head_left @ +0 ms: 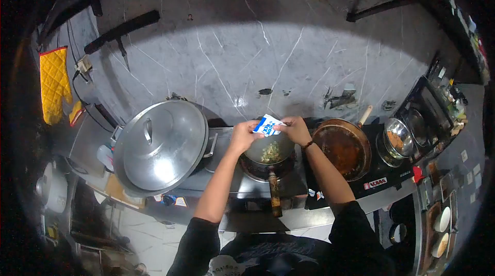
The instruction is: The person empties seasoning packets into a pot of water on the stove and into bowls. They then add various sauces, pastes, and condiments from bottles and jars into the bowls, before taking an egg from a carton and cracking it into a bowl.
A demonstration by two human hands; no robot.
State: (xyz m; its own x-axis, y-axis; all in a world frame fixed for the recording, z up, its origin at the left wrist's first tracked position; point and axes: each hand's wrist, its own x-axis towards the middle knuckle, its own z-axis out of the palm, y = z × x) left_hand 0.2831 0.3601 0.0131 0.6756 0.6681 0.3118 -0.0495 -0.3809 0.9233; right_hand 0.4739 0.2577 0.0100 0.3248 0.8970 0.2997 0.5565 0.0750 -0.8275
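Between my two hands, a small white and blue packet [268, 125] is held above a pan. My left hand [246, 135] pinches the packet's left side, and my right hand [295, 131] pinches its right side. Below them, the pan [256, 154] sits on the stove with chopped, pale green and yellowish food [270, 150] in it. Its worn handle [275, 193] points toward my body. Whether the packet is torn open is too small to tell.
A large lidded metal pot [165, 147] stands at the left. To the right are a brown-stained pan [341, 149] and metal bowls [397, 139]. A yellow oven mitt [54, 85] hangs at the far left. White bowls [442, 220] sit at the lower right.
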